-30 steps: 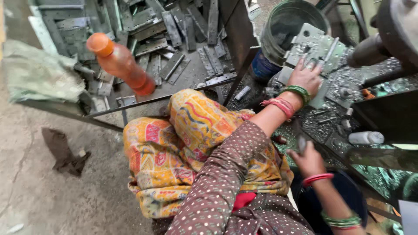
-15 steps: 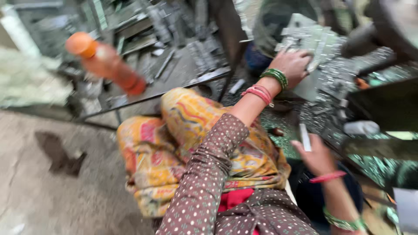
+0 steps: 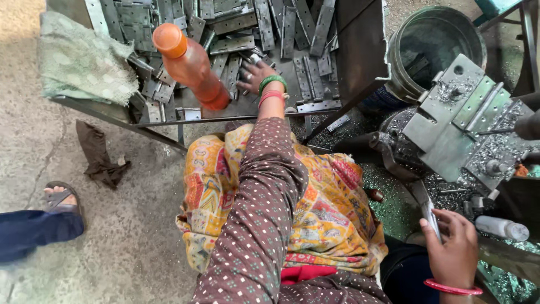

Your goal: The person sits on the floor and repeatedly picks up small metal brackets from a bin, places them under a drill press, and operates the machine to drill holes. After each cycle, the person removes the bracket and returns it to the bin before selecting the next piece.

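My left hand (image 3: pixel 256 74), with green and red bangles at the wrist, reaches forward into a metal tray (image 3: pixel 169 119) and rests with spread fingers on a pile of grey hinge plates (image 3: pixel 281 25). Whether a plate is pinched under the fingers is hidden. At the lower right, my right hand (image 3: pixel 453 242) is closed around a thin metal strip (image 3: pixel 430 217) that points up toward the machine fixture (image 3: pixel 458 121). My patterned lap lies between the two hands.
An orange bottle (image 3: pixel 191 65) stands in the tray just left of my left hand, beside a green cloth (image 3: pixel 84 56). A metal bucket (image 3: pixel 436 42) sits behind the fixture. Metal shavings cover the floor at right. Another person's sandalled foot (image 3: pixel 62 197) and a dark rag (image 3: pixel 101 155) are at left.
My left hand left the machine fixture and swung left to the tray of hinge plates. My right hand stays low at the right, holding the strip. The view has turned left.
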